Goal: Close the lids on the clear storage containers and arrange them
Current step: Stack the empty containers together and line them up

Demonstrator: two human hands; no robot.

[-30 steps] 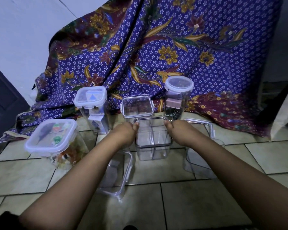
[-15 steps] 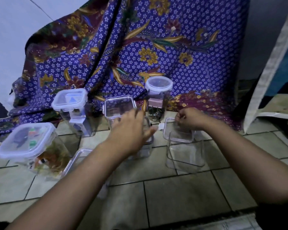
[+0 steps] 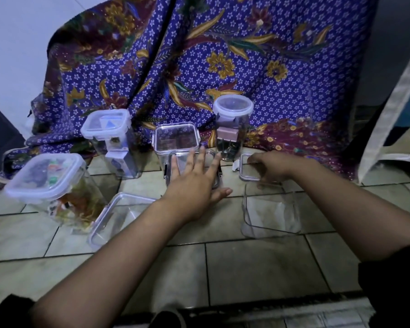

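The left hand (image 3: 194,185) lies flat on top of the middle box (image 3: 192,171), with its fingers (image 3: 189,159) spread wide and holding nothing. It looks like it is pressing that box's lid down. The right hand (image 3: 272,166) is just to the right of the middle box. Its fingers are curled around the edge of a loose lid (image 3: 246,170), and it seems to be pinching it.

An open box (image 3: 270,209) with no lid stands on the floor (image 3: 258,268), in front of the loose lid and to the right of the middle box. Another open box (image 3: 121,214) lies to the left of the middle box, nearer the person. Behind the middle box stand a square box (image 3: 175,138) and a round jar (image 3: 232,129), both with lids on. Two more shut boxes stand further left: a tall one (image 3: 109,136) and a big one (image 3: 50,185).

To do this step well, the left hand should push straight down and not let the box slide. Then the side clips can be snapped shut. The right hand should lift the loose lid level and line up its corners over the open box before pressing. The clear plastic is hard to see in this dim light, so going slowly would help.
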